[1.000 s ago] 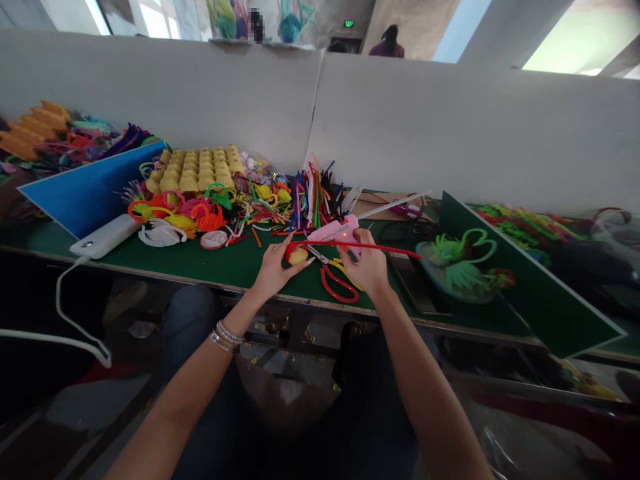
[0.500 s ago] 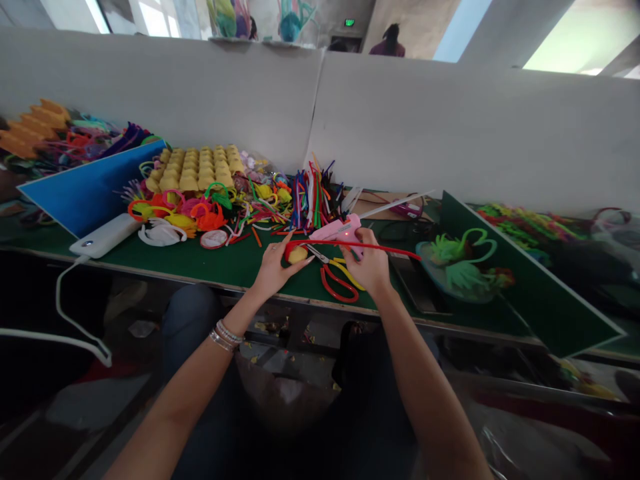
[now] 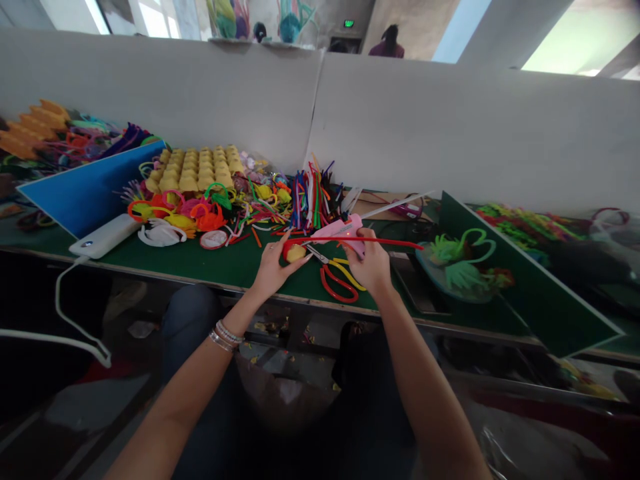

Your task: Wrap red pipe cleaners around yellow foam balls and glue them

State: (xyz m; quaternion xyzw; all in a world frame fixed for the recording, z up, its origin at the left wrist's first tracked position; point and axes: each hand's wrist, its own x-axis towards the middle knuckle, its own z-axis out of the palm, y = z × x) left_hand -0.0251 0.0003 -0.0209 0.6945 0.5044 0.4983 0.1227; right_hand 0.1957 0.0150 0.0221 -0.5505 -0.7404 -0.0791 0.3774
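My left hand is closed on a small yellow cup-shaped piece with red fuzzy material around its side. A long red pipe cleaner stretches from near this piece to the right, across the glue gun and past my right hand. My right hand is wrapped round a pink glue gun with a small red light. The gun's nozzle points left at the yellow piece, and a clear glue stick juts from its back. Whether my right fingers also pinch the pipe cleaner, I cannot tell. Below lie red-and-yellow-handled scissors.
Bundled pipe cleaners stand behind my hands. To the left are a yellow egg tray, fuzzy coloured pieces, a white power bank and a blue board. Rightward lie a phone, a bowl and a green board.
The red pipe cleaner has shifted slightly up and lies straighter. The yellow piece has turned a little in my left hand. My right hand and the glue gun have barely moved.
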